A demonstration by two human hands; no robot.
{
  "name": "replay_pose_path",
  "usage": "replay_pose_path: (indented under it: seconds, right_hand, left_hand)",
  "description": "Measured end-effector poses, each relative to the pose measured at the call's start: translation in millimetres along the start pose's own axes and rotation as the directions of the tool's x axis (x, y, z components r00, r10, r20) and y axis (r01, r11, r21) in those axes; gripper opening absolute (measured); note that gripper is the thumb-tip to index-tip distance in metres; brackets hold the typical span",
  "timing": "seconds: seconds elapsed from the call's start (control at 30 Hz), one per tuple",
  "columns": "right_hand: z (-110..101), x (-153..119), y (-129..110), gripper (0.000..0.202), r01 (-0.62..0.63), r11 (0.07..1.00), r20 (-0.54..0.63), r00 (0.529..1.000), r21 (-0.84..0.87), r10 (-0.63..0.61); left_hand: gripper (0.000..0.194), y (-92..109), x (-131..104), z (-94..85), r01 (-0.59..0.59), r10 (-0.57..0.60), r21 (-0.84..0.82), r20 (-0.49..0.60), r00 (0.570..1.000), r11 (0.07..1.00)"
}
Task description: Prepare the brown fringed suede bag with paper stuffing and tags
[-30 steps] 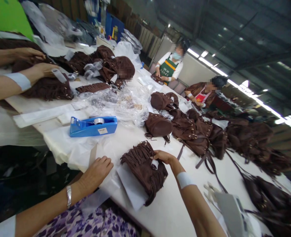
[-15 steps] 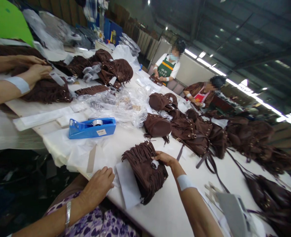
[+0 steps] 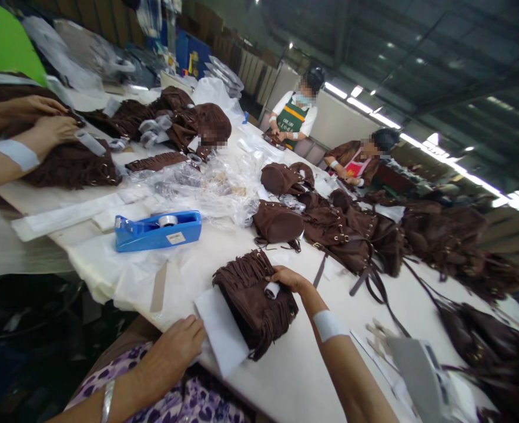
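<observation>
Table (image 3: 294,376) white, factory hall, right grip (image 3: 288,279) pinching fringed bag (image 3: 253,296), left grip (image 3: 177,346) flat on paper (image 3: 221,332).

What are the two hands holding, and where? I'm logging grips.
The right hand pinches a small white roll on the fringed bag. The left hand only rests on the white sheet.

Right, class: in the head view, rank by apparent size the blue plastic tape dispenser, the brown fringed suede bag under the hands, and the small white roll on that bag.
1. Brown fringed suede bag, though it lies nearer the camera.
2. Blue plastic tape dispenser, close behind.
3. Small white roll, clearly smallest.
</observation>
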State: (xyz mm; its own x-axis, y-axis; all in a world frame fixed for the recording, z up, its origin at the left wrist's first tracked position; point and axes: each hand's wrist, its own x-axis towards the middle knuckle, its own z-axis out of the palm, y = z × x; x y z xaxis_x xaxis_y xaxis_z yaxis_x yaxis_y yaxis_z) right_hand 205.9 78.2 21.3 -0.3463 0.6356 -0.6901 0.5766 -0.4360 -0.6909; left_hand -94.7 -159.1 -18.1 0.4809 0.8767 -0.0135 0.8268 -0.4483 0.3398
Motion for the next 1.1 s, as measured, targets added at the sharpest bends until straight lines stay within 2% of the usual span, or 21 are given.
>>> replay_pose_path:
  seconds: [0.13,0.3,0.43,0.53,0.57,0.63,0.67,0.7,0.77,0.9,1.0,1.1]
  right_hand:
    - [6.2,-1.8,-4.3,0.027,-0.003,0.999,-0.057,0.998,-0.043,0.000]
    - [8.7,0.1,-3.2,0.025,-0.026,0.994,-0.142,0.990,-0.109,0.010]
    - [12.6,-2.2,-2.3,0.028,-0.021,0.983,-0.232,0.973,-0.183,-0.022]
    - [17.8,-11.7,-9.5,0.025,0.023,0.964,-0.270,0.958,-0.266,-0.098]
    - [18.7,-14.4,-11.5,0.025,0.049,0.957,-0.268,0.955,-0.287,-0.129]
    - [17.8,-15.2,-11.5,0.025,0.108,0.943,-0.246,0.950,-0.313,-0.190]
    - [16.3,-13.0,-9.5,0.025,0.134,0.937,-0.230,0.949,-0.323,-0.215]
    - [14.4,-9.7,-6.7,0.026,0.153,0.932,-0.217,0.948,-0.328,-0.232]
    - [10.7,-2.6,-0.2,0.029,0.171,0.925,-0.205,0.946,-0.339,-0.250]
    - [6.9,1.7,7.2,0.030,0.176,0.912,-0.210,0.940,-0.372,-0.267]
    - [6.8,-0.5,6.6,0.025,0.177,0.914,-0.217,0.939,-0.364,-0.268]
    - [6.7,-0.4,7.4,0.023,0.184,0.913,-0.229,0.933,-0.363,-0.279]
  left_hand:
    - [0.022,-2.0,-5.3,-3.1,-0.016,0.016,-0.034,0.009,1.000,0.999]
    - [0.031,-12.1,-5.1,3.4,-0.034,0.013,-0.114,-0.182,0.983,0.993]
    - [0.057,-18.7,7.9,11.3,-0.083,0.078,-0.011,-0.252,0.965,0.996]
    - [0.059,-18.1,17.2,15.2,-0.132,0.153,0.093,-0.270,0.951,0.987]
    - [0.057,-18.5,20.8,17.9,-0.164,0.193,0.121,-0.293,0.936,0.979]
    - [0.049,-23.1,30.8,26.6,-0.233,0.296,0.200,-0.396,0.869,0.952]
    - [0.041,-27.1,37.2,31.9,-0.238,0.334,0.260,-0.439,0.834,0.936]
    - [0.035,-31.4,44.3,37.0,-0.219,0.346,0.308,-0.454,0.821,0.926]
    - [0.031,-37.9,59.6,45.6,-0.184,0.331,0.341,-0.444,0.833,0.922]
    - [0.026,-34.9,90.7,52.8,-0.194,0.275,0.244,-0.365,0.889,0.950]
    - [0.033,-27.6,108.5,48.9,-0.234,0.291,0.199,-0.336,0.896,0.952]
    - [0.038,-25.9,115.6,37.8,-0.273,0.312,0.161,-0.322,0.894,0.948]
